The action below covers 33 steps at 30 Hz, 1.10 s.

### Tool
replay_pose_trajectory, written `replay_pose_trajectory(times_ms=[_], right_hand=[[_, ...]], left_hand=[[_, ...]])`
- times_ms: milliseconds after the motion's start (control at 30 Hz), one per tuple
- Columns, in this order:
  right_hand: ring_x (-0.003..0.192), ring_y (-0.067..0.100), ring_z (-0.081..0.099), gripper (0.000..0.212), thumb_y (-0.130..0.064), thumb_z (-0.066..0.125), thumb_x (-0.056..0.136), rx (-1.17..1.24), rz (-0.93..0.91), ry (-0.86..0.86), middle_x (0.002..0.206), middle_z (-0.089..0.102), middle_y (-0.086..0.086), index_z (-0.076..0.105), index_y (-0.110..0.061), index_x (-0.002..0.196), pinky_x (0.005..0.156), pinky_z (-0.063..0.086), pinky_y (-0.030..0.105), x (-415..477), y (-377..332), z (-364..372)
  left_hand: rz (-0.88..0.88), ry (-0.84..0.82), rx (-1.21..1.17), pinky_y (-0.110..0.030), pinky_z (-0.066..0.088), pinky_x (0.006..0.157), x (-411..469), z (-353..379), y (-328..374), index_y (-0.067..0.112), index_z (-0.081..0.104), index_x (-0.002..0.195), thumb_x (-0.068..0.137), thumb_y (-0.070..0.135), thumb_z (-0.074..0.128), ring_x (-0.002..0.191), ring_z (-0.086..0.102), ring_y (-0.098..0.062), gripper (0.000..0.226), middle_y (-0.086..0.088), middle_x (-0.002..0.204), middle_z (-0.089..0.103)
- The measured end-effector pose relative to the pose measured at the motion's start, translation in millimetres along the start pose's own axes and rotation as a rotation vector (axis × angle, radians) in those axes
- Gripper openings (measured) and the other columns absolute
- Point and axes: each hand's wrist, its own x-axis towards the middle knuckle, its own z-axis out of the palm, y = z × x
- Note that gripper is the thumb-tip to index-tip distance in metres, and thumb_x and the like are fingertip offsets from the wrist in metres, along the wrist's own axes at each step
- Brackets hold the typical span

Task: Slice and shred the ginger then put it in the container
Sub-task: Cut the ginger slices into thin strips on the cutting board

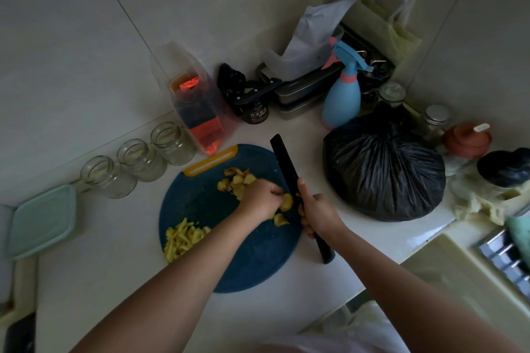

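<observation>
A round blue cutting board [252, 261] lies on the white counter. My left hand [261, 198] holds a yellow ginger piece [286, 202] down on the board with curled fingers. My right hand [318, 215] grips the handle of a black knife [284, 163], whose blade stands against the ginger piece on its right side. More ginger slices [238, 179] lie at the board's far side. A pile of ginger shreds [180, 235] sits at the board's left edge. A pale green lidded container [41, 221] rests at the far left.
Three empty glass jars [137, 159] line the wall left of the board. A tall clear canister [198, 112], a black jar, metal boxes and a blue spray bottle [342, 94] crowd the corner. A full black plastic bag [384, 172] sits right of the knife. A sink [459, 281] lies at lower right.
</observation>
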Motion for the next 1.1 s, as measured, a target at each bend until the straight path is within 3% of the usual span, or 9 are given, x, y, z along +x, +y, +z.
replay_pose_trajectory(times_ms=[233,400,533,700,867,967,1100], right_hand=[[0.042,0.016,0.043,0.062,-0.069,0.030,0.093,-0.019,-0.019,0.000,0.057,0.046,0.005,0.043,-0.013,0.069,0.043,0.037,0.024,0,2,0],[0.041,0.016,0.040,0.062,-0.070,0.030,0.092,-0.005,-0.003,-0.019,0.054,0.043,0.003,0.043,-0.014,0.068,0.042,0.035,0.023,-1,0,-2],[0.041,0.016,0.039,0.063,-0.071,0.032,0.091,-0.063,-0.027,-0.063,0.050,0.042,0.002,0.042,-0.014,0.065,0.043,0.034,0.023,-2,-4,-3],[0.039,0.015,0.038,0.062,-0.070,0.033,0.091,-0.112,-0.090,-0.150,0.047,0.040,0.000,0.040,-0.015,0.063,0.042,0.035,0.023,-15,-8,-8],[0.039,0.013,0.033,0.064,-0.075,0.033,0.087,-0.240,-0.013,-0.401,0.049,0.038,-0.001,0.038,-0.018,0.058,0.040,0.032,0.021,-39,-2,-12],[0.040,0.012,0.030,0.066,-0.080,0.032,0.084,-0.333,0.064,-0.491,0.049,0.036,-0.002,0.037,-0.020,0.058,0.040,0.029,0.019,-48,6,-12],[0.040,0.011,0.032,0.068,-0.084,0.031,0.079,-0.417,0.082,-0.481,0.049,0.038,-0.003,0.038,-0.019,0.058,0.041,0.029,0.019,-48,12,-8]], left_hand=[[-0.027,0.005,0.034,-0.024,0.051,0.082,-12,18,2,0.011,0.063,0.114,0.083,0.008,0.068,0.099,0.061,-0.016,0.032,-0.004,0.109,0.066],[0.008,0.045,-0.093,-0.009,0.042,0.062,-20,8,-1,0.013,0.064,0.108,0.085,0.009,0.065,0.089,0.057,-0.008,0.024,0.003,0.096,0.063],[-0.056,0.061,-0.278,-0.023,0.050,0.075,-30,-14,-18,0.013,0.063,0.115,0.088,0.009,0.060,0.090,0.061,-0.013,0.027,-0.003,0.105,0.064],[-0.185,0.057,-0.353,-0.019,0.051,0.064,-50,-19,-59,0.009,0.061,0.115,0.092,0.009,0.055,0.079,0.063,-0.012,0.023,-0.003,0.093,0.065],[-0.210,0.171,-0.422,-0.016,0.051,0.060,-67,-24,-84,0.011,0.062,0.111,0.093,0.006,0.055,0.078,0.062,-0.011,0.020,-0.004,0.093,0.065],[-0.237,0.252,-0.393,-0.017,0.053,0.060,-69,-30,-92,0.009,0.057,0.110,0.092,0.005,0.058,0.077,0.062,-0.011,0.019,-0.004,0.095,0.062],[-0.179,0.252,-0.230,-0.028,0.057,0.076,-70,-31,-94,0.012,0.061,0.109,0.091,0.009,0.060,0.081,0.064,-0.014,0.017,-0.004,0.100,0.063]])
